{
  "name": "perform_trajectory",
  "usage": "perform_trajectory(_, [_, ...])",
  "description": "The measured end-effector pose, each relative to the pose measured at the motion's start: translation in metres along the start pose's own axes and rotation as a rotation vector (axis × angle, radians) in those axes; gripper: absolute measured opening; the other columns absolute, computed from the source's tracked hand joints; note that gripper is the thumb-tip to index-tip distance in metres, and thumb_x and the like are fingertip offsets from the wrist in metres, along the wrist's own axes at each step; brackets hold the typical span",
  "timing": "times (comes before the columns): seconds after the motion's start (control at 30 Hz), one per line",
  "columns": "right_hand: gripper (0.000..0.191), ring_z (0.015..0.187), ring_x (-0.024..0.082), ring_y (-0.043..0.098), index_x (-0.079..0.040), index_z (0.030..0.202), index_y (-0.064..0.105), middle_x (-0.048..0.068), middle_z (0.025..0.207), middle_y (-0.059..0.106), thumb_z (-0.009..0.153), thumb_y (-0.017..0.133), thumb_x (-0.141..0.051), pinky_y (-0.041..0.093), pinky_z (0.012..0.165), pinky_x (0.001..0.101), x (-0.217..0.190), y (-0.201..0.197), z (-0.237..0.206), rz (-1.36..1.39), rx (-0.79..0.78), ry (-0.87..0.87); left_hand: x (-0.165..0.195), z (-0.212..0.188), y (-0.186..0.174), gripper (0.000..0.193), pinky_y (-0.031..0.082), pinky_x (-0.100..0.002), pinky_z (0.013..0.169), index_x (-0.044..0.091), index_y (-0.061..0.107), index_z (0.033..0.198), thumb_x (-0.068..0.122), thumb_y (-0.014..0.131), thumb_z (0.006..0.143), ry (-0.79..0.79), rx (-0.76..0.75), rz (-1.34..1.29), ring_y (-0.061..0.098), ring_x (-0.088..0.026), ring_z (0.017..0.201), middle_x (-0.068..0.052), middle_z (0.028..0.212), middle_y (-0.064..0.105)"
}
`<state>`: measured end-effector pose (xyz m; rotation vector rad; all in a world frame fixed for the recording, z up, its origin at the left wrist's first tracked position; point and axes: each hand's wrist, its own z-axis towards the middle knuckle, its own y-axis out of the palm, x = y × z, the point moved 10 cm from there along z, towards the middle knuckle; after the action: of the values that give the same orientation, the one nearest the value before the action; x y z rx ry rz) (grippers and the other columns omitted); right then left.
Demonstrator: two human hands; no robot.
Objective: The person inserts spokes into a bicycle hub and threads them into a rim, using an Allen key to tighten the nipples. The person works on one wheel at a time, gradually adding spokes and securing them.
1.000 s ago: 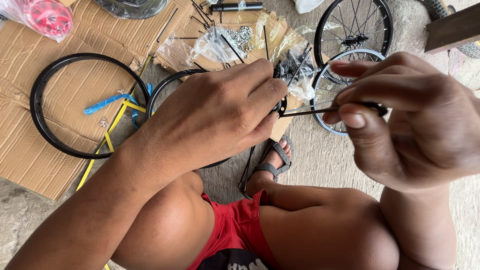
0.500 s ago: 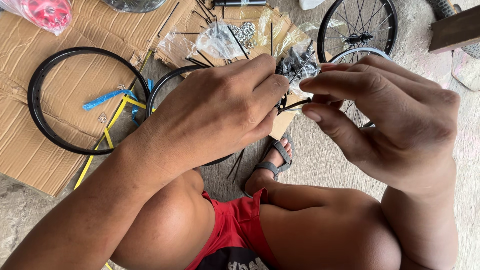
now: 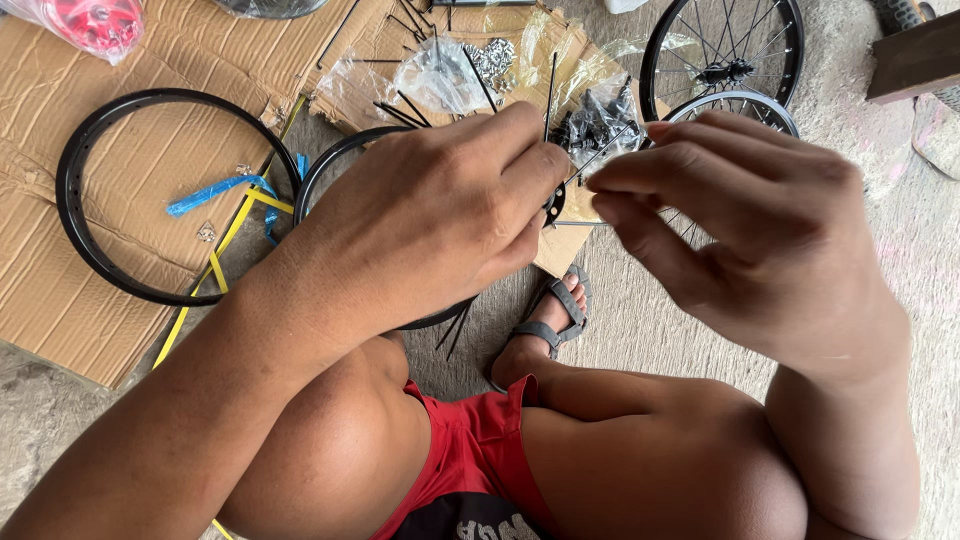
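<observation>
My left hand [image 3: 440, 210] is closed around a small black wheel hub [image 3: 553, 203], of which only an edge shows past my fingers. Black spokes stick out of the hub upward and to the right. My right hand [image 3: 740, 220] pinches one thin black spoke [image 3: 600, 157] between thumb and fingers, right beside the hub. Both hands are held above my bent knees. A black wheel rim [image 3: 345, 165] lies on the ground under my left hand, mostly hidden by it.
A second black rim [image 3: 75, 215] lies on flattened cardboard [image 3: 60, 310] at the left, with blue and yellow strips inside it. Clear plastic bags of spokes and small parts [image 3: 440, 75] lie ahead. A spoked wheel [image 3: 720, 60] lies at the upper right. My sandalled foot [image 3: 545, 325] rests on concrete.
My right hand has moved left, closer to the left hand, and shifted from holding a spoke out sideways to pinching it at the hub. The left hand has kept its grip.
</observation>
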<state>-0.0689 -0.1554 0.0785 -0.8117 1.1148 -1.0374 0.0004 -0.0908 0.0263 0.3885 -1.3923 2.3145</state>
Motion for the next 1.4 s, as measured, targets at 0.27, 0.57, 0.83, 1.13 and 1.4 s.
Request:
perform_trajectory(0.27, [0.035, 0.05, 0.025, 0.066, -0.014, 0.123, 0.072, 0.009, 0.075, 0.075, 0.092, 0.07, -0.029, 0.051, 0.049, 0.0404, 0.019, 0.071, -0.025, 0.233, -0.587, 0.243, -0.004, -0.001, -0.008, 0.022, 0.062, -0.034, 0.067, -0.004, 0.065, 0.106, 0.006, 0.078, 0.092, -0.004, 0.034, 0.101, 0.07, -0.021, 0.079, -0.01, 0.097, 0.06])
perform_trajectory(0.57, [0.024, 0.06, 0.028, 0.069, -0.008, 0.112, 0.062, 0.008, 0.077, 0.073, 0.092, 0.06, -0.021, 0.05, 0.053, 0.0455, 0.014, 0.11, -0.022, 0.14, -0.731, 0.245, -0.005, -0.001, -0.006, 0.028, 0.062, -0.034, 0.064, -0.005, 0.064, 0.103, 0.012, 0.081, 0.088, -0.017, 0.045, 0.082, 0.071, -0.023, 0.077, -0.012, 0.097, 0.061])
perform_trajectory(0.83, [0.026, 0.06, 0.031, 0.063, -0.008, 0.11, 0.059, 0.011, 0.064, 0.064, 0.092, 0.063, -0.026, 0.049, 0.059, 0.0491, -0.002, 0.131, -0.024, 0.134, -0.881, 0.199, -0.009, -0.002, -0.002, 0.021, 0.062, -0.031, 0.062, -0.004, 0.066, 0.104, 0.005, 0.078, 0.09, -0.037, 0.034, 0.116, 0.07, -0.019, 0.073, -0.01, 0.094, 0.061])
perform_trajectory(1.13, [0.049, 0.066, 0.017, 0.076, -0.027, 0.138, 0.068, 0.0, 0.096, 0.082, 0.09, 0.068, -0.033, 0.062, 0.063, 0.0344, 0.051, 0.121, -0.057, 0.336, -0.955, 0.409, -0.016, -0.006, 0.002, 0.022, 0.062, -0.034, 0.066, -0.004, 0.066, 0.105, 0.002, 0.074, 0.085, -0.085, -0.025, 0.112, 0.07, -0.021, 0.078, -0.012, 0.097, 0.06])
perform_trajectory(1.4, [0.035, 0.093, 0.023, 0.078, -0.016, 0.134, 0.064, 0.013, 0.106, 0.079, 0.101, 0.06, -0.028, 0.062, 0.091, 0.0403, 0.239, 0.251, -0.158, 0.388, -0.829, 0.923, -0.033, -0.017, 0.009, 0.021, 0.063, -0.036, 0.067, -0.003, 0.066, 0.105, 0.0, 0.072, 0.085, -0.163, -0.158, 0.068, 0.071, -0.025, 0.081, -0.014, 0.1, 0.061])
